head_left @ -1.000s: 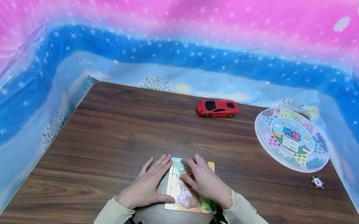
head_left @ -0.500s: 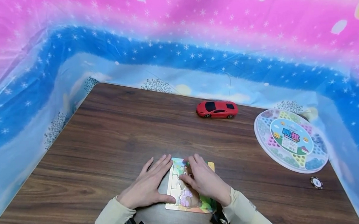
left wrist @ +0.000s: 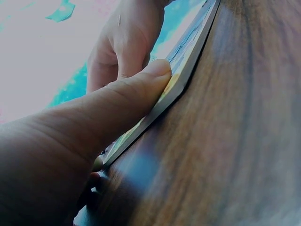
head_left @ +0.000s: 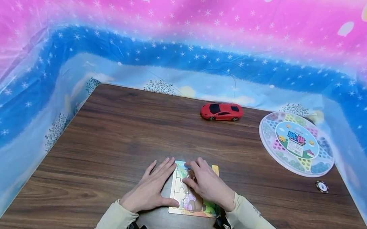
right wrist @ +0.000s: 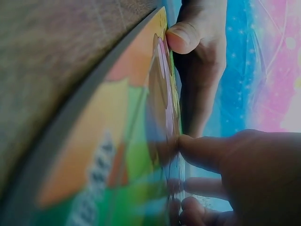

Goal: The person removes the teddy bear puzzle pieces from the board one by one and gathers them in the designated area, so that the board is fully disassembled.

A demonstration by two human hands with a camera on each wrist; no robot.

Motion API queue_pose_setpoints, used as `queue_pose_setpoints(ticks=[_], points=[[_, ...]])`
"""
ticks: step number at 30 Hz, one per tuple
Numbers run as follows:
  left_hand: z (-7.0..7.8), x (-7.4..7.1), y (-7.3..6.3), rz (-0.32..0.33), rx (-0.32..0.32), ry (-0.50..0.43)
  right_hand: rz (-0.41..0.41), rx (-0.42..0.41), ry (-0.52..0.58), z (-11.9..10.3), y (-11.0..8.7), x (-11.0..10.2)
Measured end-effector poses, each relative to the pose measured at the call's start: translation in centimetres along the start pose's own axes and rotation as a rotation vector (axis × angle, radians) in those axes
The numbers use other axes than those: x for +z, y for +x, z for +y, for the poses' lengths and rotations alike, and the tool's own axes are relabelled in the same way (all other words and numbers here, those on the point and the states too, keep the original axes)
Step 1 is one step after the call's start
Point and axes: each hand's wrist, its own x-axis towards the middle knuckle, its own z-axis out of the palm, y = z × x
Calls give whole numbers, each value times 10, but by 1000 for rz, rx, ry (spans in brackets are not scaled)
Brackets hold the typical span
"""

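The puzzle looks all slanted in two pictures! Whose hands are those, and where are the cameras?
Those are one person's left hand and right hand, not a robot's. A camera on the head took the wide picture, looking down. Wrist cameras took the slanted ones, so nearby things look big. The left thumb rests on the edge of the puzzle; the right fingertips touch its top. Neither hand seems to be lifting it. The brown table also holds a red toy car, a round game box and a small chip.

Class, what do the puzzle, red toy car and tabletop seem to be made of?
Puzzle: probably cardboard or thin wood, glossy; glare, grey edge. Red toy car: likely plastic, smooth-looking; even colour. Tabletop: wood or laminate, satin; dark grain.
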Motion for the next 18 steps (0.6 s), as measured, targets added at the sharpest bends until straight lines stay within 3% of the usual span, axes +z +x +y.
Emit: queue_pose_setpoints(ticks=[11,18], points=[[1,1,0,7,2,13,19,-26,-47,-4,1,0],[2,1,0,5,-10,23,-38,-12,-77,-9,2,-2]])
